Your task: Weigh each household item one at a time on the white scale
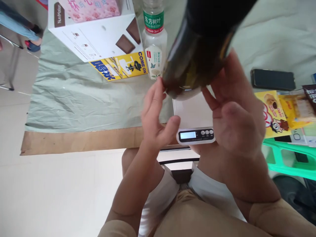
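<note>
A large dark glass bottle [199, 42] fills the upper middle of the view, lifted close to the camera, its base just above a white kitchen scale [195, 115]. My right hand [234, 108] wraps the bottle's lower right side. On the left, my left hand [155, 115] has its fingers spread, with the fingertips touching the bottle's bottom edge. The scale's grey display [188, 135] faces me, too small to read.
A clear water bottle with a green label [154, 39] stands behind the scale. A white and pink box [96, 26] leans over yellow packets [120, 67]. A black phone [273, 79], snack packs [283, 112] and a green stool [288, 158] are right.
</note>
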Tool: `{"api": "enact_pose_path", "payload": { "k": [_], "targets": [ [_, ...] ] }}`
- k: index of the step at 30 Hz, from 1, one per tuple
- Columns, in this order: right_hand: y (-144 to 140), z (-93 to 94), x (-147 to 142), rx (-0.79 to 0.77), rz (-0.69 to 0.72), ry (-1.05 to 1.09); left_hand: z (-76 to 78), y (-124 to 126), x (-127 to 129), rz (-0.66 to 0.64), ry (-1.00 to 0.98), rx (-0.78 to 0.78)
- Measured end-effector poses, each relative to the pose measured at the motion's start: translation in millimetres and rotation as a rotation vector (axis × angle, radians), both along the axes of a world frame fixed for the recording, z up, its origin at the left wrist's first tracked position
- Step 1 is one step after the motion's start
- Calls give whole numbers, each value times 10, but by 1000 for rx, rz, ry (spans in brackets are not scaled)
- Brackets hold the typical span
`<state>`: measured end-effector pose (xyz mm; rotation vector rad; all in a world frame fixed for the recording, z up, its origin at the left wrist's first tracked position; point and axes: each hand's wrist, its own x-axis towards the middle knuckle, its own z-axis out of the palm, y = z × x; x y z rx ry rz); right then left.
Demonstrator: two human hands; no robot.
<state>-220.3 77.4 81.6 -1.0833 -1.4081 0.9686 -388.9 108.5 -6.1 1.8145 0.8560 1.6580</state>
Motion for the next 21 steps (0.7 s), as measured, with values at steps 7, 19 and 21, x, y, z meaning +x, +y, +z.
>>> {"api": "enact_pose_path", "payload": {
  "k": [7,19,21],
  "targets": [
    [-207,19,277,-66,-207,202,-79,-59,407,-88,110,55],
    [-364,-187,641,-215,-81,176,-46,-228,441,-12,47,-4],
    [-351,-237,675,-218,-66,121,-61,-208,437,-22,12,5]
  ]
}}
